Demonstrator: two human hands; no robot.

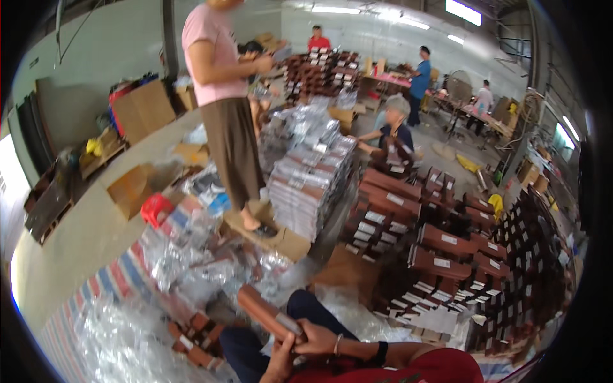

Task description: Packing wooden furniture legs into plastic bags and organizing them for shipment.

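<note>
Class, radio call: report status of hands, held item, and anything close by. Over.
Left hand and right hand both gripping long brown box over lap. Stacked brown boxes at right. Clear plastic bags at left. Over.

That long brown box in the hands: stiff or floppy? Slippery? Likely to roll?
The long brown box juts out past both hands without sagging, so probably stiff. Its flat rectangular faces make rolling unlikely. The right hand and left hand grip one end only, which hints it is light. Slipperiness cannot be judged.

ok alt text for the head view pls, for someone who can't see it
Both of the person's hands, the left hand and right hand, grip one end of a long brown box held above their lap. Stacks of similar brown boxes and clear plastic wrapping surround them on a warehouse floor, where a person in a pink top stands nearby.
</note>
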